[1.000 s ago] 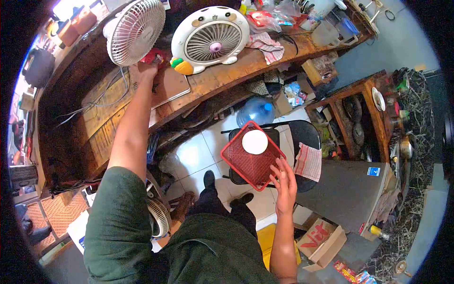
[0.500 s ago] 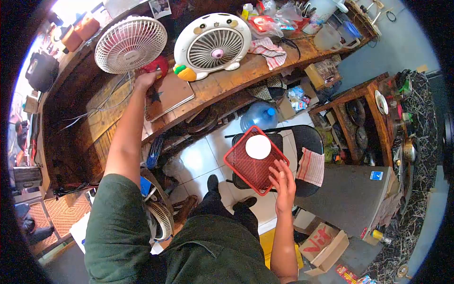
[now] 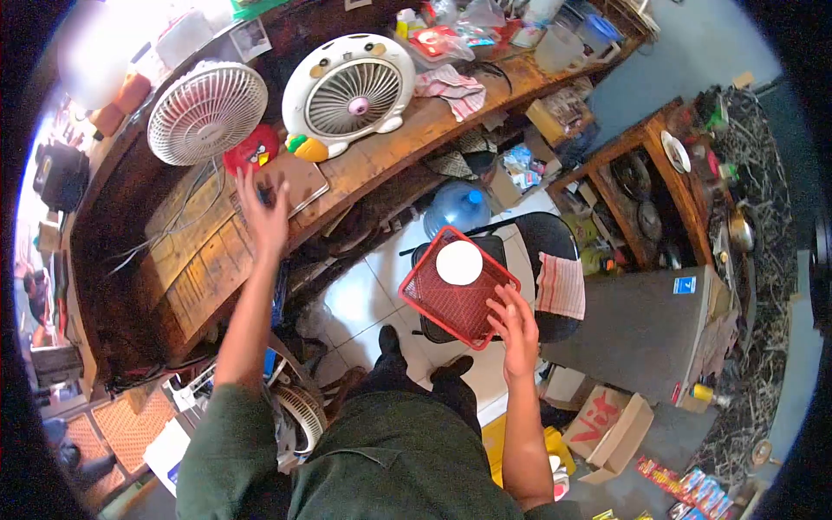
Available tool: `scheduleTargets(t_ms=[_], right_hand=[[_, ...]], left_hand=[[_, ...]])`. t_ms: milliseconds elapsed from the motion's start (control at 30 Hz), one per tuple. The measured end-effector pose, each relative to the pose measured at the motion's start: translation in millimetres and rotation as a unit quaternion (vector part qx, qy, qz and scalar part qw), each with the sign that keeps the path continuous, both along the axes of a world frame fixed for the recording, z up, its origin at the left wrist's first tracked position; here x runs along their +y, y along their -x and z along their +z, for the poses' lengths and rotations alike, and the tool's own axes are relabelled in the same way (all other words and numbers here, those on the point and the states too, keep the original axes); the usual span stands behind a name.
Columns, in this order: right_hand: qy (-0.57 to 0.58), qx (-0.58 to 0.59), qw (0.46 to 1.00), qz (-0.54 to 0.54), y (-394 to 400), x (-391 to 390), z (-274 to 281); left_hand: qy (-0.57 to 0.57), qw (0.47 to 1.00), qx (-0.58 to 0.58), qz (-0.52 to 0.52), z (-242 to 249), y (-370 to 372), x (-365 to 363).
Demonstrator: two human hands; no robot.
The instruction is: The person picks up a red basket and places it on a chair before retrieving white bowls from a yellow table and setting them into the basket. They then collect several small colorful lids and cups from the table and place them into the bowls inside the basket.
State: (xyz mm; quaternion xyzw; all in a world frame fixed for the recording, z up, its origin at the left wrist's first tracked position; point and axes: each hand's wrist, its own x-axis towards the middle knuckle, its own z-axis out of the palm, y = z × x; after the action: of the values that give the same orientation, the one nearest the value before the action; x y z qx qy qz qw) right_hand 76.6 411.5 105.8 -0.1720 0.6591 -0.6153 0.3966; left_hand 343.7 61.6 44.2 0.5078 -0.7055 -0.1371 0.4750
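My left hand (image 3: 264,212) is over the wooden counter, fingers spread and holding nothing. Just beyond its fingertips sits a red Angry Birds figure (image 3: 253,149), at the foot of a white round fan (image 3: 208,113). A brown notebook (image 3: 299,180) lies on the counter, partly behind my hand. My right hand (image 3: 518,334), fingers stretched out, hovers at the right edge of a red plastic basket (image 3: 451,310). In this basket is a white round dish-like thing (image 3: 459,263). The basket rests on a black seat, mostly hidden beneath it.
A white animal-shaped fan (image 3: 351,91) stands on the counter (image 3: 195,277), with a striped cloth (image 3: 455,89) beside it. A blue water jug (image 3: 455,208) is on the floor. To the right are a black chair with another cloth (image 3: 562,286), a grey fridge (image 3: 628,334) and a cardboard box (image 3: 611,429).
My left hand has drawn back from the red figure by the white fan, and its fingers have spread. The view has shifted slightly; my right hand stays near the basket.
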Motion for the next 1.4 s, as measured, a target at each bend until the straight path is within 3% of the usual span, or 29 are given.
scheduleTargets(t_ms=[167,433,600,867,1000,1067,1133,1333,1400], right_hand=[[0.009,-0.012,1.000,-0.016,-0.2,-0.8,2.3],[0.070,0.002,0.997,-0.019,7.1,16.6,9.9],[0.100,0.016,0.992,-0.081,25.7,75.2,20.9],[0.121,0.027,0.968,-0.216,59.8,231.3,29.9],[0.118,0.030,0.945,-0.305,63.5,332.6,18.1],[0.103,0.020,0.933,-0.343,58.1,382.4,14.4],[0.091,0.028,0.916,-0.391,48.7,429.9,5.4],[0.087,0.025,0.839,-0.536,-6.6,529.1,-4.9],[0.080,0.000,0.808,-0.584,-28.4,546.4,-12.0]], left_hand=[[-0.079,0.991,0.033,-0.100,22.9,34.4,100.6],[-0.136,0.944,0.104,-0.282,34.3,96.8,175.6],[-0.188,0.890,0.152,-0.386,66.1,135.6,216.1],[-0.198,0.842,0.109,-0.491,78.0,202.2,315.2],[-0.232,0.761,0.143,-0.589,68.9,250.4,391.7],[-0.222,0.745,0.091,-0.622,70.4,271.7,432.2],[-0.266,0.677,0.113,-0.676,69.8,296.0,475.3],[-0.210,0.542,-0.004,-0.814,85.8,343.7,580.4],[-0.224,0.520,-0.023,-0.824,90.7,351.4,608.4]])
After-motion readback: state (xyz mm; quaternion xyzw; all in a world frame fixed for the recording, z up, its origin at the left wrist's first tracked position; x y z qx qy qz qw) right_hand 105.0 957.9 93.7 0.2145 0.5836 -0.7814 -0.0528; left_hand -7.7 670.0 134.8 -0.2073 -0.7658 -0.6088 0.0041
